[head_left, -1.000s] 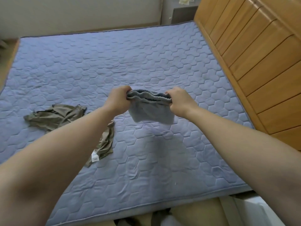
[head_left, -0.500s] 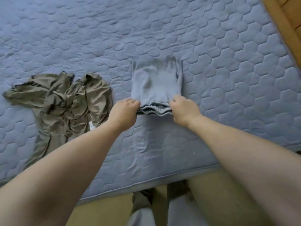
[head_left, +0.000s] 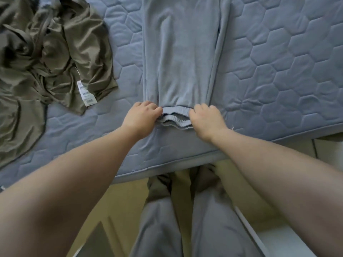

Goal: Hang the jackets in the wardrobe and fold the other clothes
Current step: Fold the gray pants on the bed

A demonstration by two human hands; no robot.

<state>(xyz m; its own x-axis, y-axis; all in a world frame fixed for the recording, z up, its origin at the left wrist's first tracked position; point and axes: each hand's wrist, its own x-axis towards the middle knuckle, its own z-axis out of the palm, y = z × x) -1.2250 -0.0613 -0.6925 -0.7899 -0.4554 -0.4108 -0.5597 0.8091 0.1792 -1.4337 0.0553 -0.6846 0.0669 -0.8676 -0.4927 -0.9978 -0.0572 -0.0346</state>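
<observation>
Grey-blue trousers (head_left: 181,52) lie flat on the bed (head_left: 278,71), held at the waistband (head_left: 175,115).
The left hand (head_left: 141,117) grips the left end of the trousers' bunched waistband and the right hand (head_left: 207,120) its right end, fingers curled into the elastic. The trousers' 2 legs stretch away from both hands. A crumpled olive garment (head_left: 55,52) with 1 white label (head_left: 86,93) lies left of the trousers, not touching them.

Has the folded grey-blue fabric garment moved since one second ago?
Yes. The grey-blue garment hung in the air from the left hand and right hand; now it lies flat on the blue quilted mattress, right of the crumpled olive garment.
</observation>
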